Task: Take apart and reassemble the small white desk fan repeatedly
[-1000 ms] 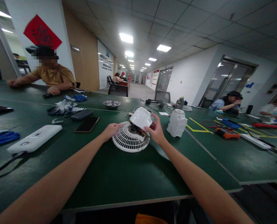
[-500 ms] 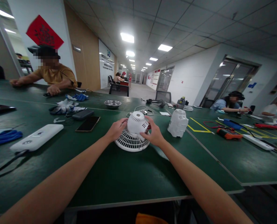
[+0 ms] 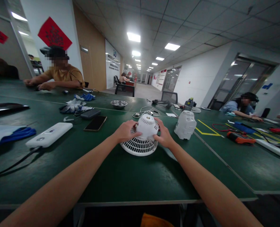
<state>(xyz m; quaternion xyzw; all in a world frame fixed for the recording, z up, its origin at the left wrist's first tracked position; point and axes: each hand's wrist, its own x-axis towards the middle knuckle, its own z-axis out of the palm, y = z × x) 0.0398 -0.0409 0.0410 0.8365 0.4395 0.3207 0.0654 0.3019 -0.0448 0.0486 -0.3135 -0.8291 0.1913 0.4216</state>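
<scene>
A white rounded housing (image 3: 146, 126) with vent slots and a hole in its top sits over a round white fan grille (image 3: 140, 147) on the green table. From the left, my left hand (image 3: 127, 131) grips the housing's side, thumb across its front. My right hand (image 3: 163, 135) holds the opposite side, fingers behind it and thumb at its lower front. A second white vented housing (image 3: 185, 125) stands upright to the right of my right hand, touched by neither hand.
On the green table (image 3: 116, 179) lie a phone (image 3: 95, 123), a white power bank (image 3: 49, 135), gloves (image 3: 76, 105), a metal bowl (image 3: 119, 104), a cable (image 3: 145, 111) and an orange meter (image 3: 241, 138). One person (image 3: 61, 74) sits across on the left, another (image 3: 242, 105) on the right.
My left hand has moved round onto the front-left of the housing, its thumb now showing across the front. The whole view has shifted, so things appear further right.
</scene>
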